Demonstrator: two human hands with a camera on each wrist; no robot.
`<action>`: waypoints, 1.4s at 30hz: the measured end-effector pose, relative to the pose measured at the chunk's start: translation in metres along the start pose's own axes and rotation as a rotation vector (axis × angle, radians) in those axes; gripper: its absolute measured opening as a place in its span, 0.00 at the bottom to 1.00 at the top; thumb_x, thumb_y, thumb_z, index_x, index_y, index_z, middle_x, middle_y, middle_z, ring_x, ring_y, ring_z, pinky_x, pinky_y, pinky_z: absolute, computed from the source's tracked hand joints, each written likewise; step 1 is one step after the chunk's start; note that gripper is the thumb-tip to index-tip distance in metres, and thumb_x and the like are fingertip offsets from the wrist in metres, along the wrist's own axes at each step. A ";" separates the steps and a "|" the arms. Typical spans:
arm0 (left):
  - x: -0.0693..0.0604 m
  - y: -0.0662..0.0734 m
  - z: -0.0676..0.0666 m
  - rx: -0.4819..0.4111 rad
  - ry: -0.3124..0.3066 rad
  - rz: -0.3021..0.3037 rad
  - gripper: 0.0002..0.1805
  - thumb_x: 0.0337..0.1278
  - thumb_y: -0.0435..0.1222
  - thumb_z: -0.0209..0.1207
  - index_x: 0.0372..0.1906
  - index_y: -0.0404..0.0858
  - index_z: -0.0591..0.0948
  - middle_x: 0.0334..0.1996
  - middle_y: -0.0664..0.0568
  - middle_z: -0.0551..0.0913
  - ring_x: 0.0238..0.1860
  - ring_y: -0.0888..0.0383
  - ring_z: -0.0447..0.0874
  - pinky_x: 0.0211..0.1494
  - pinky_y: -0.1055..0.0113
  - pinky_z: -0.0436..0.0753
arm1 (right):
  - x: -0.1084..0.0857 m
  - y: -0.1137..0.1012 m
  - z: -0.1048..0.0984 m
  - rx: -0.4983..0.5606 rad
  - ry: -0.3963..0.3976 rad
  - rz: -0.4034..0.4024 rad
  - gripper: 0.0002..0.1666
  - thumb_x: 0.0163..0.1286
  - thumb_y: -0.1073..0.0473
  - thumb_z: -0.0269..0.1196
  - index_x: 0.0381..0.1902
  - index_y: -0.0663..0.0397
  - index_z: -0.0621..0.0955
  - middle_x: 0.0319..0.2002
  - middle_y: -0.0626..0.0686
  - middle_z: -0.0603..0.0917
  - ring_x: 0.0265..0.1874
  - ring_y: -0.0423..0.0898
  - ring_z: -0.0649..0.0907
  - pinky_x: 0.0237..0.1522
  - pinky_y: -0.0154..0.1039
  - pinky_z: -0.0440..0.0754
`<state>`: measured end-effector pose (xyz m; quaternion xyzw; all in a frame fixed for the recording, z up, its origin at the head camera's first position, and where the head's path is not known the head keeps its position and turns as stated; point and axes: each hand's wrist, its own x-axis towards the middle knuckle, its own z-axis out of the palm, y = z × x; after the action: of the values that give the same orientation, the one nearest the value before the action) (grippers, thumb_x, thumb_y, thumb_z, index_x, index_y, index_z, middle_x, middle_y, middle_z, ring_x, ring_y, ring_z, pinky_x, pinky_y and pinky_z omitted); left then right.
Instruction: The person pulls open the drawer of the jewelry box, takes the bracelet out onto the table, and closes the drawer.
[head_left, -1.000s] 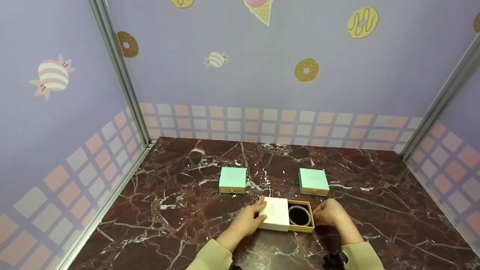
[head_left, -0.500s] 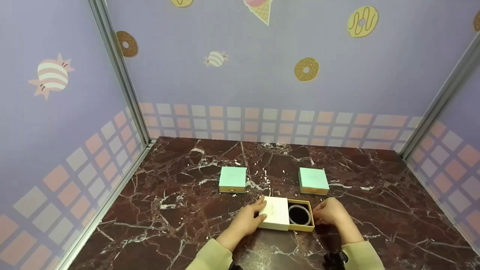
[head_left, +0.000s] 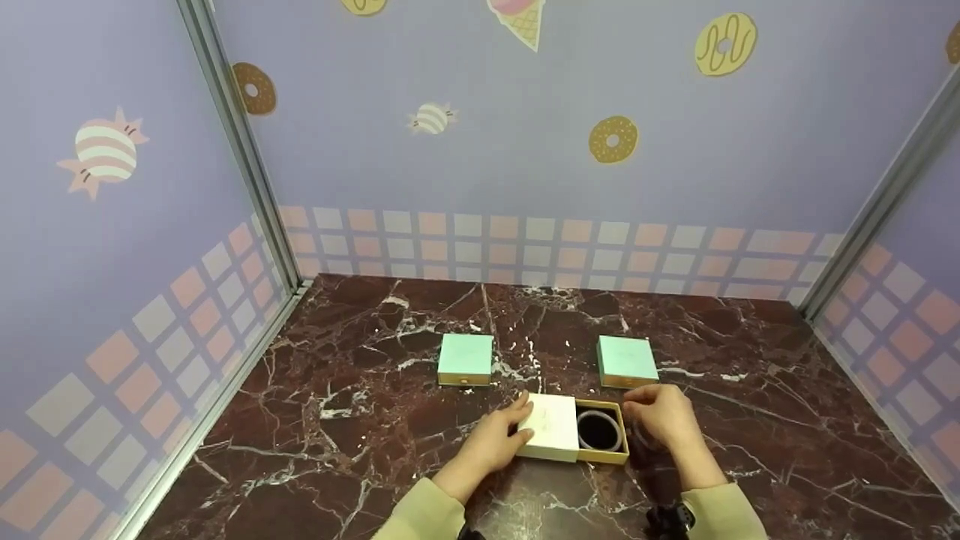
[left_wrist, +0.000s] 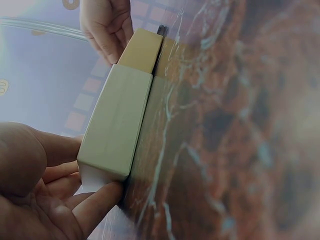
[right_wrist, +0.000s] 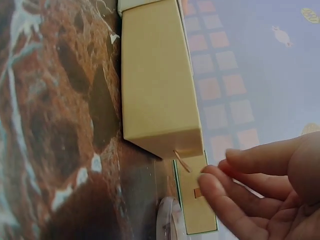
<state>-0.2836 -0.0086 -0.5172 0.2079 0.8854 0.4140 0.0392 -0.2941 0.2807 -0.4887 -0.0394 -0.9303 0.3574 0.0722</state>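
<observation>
left hand [left_wrist: 47, 205] holds pale box [left_wrist: 116, 117] | yellow drawer [left_wrist: 141, 51] juts from far end | right hand [left_wrist: 106, 25] near drawer

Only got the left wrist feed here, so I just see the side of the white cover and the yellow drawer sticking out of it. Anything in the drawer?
Observer: Yes. From the head view, a pale ring with a black middle sits in the yellow drawer.
Operator: Is anyone holding the drawer's outer end?
Observer: Doesn't look like it. The right wrist view shows a thin tab on that end, with the right hand close by but apart from it.
Operator: Other boxes around?
Observer: Two in the head view, beyond the white cover: one left mint-green box and one right mint-green box.
</observation>
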 end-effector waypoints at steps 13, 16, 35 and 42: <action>0.000 0.000 0.000 0.003 -0.008 0.001 0.28 0.71 0.35 0.61 0.72 0.31 0.73 0.78 0.41 0.65 0.75 0.34 0.66 0.80 0.33 0.57 | -0.004 -0.012 0.017 0.026 0.051 -0.121 0.07 0.65 0.66 0.70 0.40 0.60 0.91 0.42 0.61 0.92 0.42 0.59 0.90 0.47 0.55 0.88; 0.000 0.000 0.000 0.000 -0.010 0.003 0.28 0.71 0.35 0.60 0.72 0.31 0.73 0.78 0.41 0.66 0.75 0.34 0.66 0.80 0.33 0.57 | -0.005 -0.013 0.021 0.009 0.036 -0.121 0.07 0.64 0.67 0.71 0.40 0.60 0.91 0.40 0.61 0.92 0.41 0.59 0.89 0.44 0.54 0.88; 0.000 0.000 0.000 -0.014 -0.004 -0.004 0.28 0.71 0.36 0.61 0.72 0.31 0.73 0.78 0.42 0.65 0.76 0.33 0.66 0.81 0.33 0.56 | -0.011 -0.019 0.034 -0.135 -0.065 -0.225 0.09 0.63 0.71 0.71 0.41 0.60 0.89 0.39 0.59 0.91 0.40 0.58 0.89 0.42 0.53 0.89; 0.000 0.000 0.000 -0.015 -0.004 -0.013 0.28 0.71 0.36 0.61 0.72 0.32 0.73 0.78 0.43 0.65 0.76 0.34 0.66 0.81 0.34 0.57 | -0.010 -0.017 0.036 -0.096 -0.053 -0.221 0.10 0.62 0.73 0.70 0.40 0.59 0.89 0.38 0.58 0.91 0.40 0.57 0.89 0.44 0.53 0.89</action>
<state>-0.2838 -0.0085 -0.5172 0.2030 0.8835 0.4197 0.0453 -0.2904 0.2431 -0.5052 0.0696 -0.9466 0.3033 0.0849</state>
